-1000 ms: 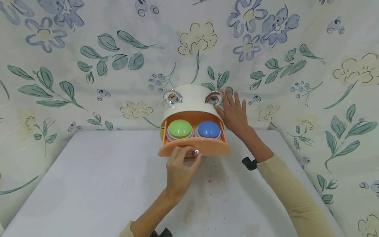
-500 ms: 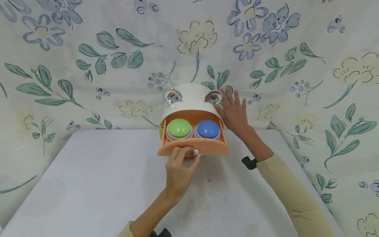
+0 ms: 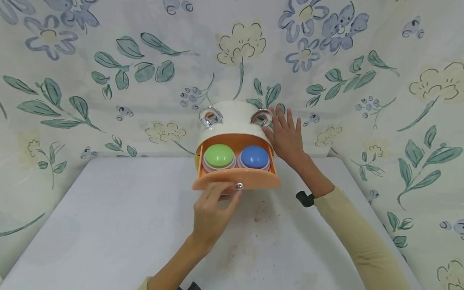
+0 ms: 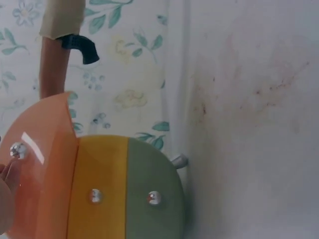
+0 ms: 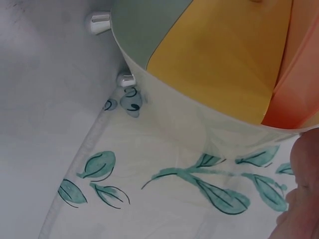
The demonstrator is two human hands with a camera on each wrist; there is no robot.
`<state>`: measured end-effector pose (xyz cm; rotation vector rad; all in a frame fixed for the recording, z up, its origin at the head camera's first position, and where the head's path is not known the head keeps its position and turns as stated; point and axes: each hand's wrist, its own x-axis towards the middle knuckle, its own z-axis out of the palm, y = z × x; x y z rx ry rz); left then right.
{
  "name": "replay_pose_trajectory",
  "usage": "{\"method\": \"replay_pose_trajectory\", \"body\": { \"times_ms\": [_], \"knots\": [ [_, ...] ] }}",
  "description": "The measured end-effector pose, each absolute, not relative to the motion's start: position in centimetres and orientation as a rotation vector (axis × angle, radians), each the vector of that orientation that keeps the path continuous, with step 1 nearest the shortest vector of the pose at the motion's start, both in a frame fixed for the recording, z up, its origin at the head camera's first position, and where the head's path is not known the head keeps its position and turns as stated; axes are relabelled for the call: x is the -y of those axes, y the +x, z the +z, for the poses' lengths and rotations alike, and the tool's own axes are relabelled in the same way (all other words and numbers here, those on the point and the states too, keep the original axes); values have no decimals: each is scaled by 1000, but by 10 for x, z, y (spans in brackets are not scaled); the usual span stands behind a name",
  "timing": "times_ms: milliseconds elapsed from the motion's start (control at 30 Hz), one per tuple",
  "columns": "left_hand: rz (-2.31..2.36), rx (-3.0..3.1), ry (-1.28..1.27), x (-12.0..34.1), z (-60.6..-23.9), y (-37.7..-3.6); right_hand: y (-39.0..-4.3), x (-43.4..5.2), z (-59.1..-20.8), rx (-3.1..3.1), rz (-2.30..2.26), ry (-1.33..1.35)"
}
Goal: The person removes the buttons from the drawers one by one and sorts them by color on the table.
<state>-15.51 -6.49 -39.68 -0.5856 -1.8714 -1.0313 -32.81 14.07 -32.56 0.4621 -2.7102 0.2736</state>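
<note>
A white rounded cabinet (image 3: 235,121) stands at the table's back edge. Its top orange drawer (image 3: 253,181) is pulled out and holds a green-lidded pot (image 3: 218,156) and a blue-lidded pot (image 3: 255,156). My left hand (image 3: 221,192) hovers at the drawer front, with loose fingers just below and left of the silver knob (image 3: 239,185) and not gripping it. My right hand (image 3: 286,135) lies flat against the cabinet's right side, fingers straight. In the left wrist view the orange drawer (image 4: 45,164) juts out above a yellow drawer (image 4: 99,179) and a green drawer (image 4: 154,184).
The white table (image 3: 108,209) has faint reddish stains near its middle. A floral cloth (image 3: 145,72) hangs behind and to both sides. Two silver ring handles (image 3: 210,117) sit on the cabinet's top. A short silver foot (image 5: 98,21) shows under the cabinet.
My left hand has let go of the silver knob and drawn back slightly down and left. The drawer, the pots and my right hand have stayed put.
</note>
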Motion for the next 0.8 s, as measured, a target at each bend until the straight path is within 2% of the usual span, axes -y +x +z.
{"method": "replay_pose_trajectory", "body": {
  "times_ms": [233,467,800],
  "knots": [
    [-973,1704,-545,97,-365,-160,-328,-140,-326,2720,256,451],
    [-1196,1950,-482,135,-338,-177,-328,-140,-325,2717,254,451],
    [-1331,2405,-451,151,-334,-204,-329,-142,-327,2702,250,453]
  ]
}}
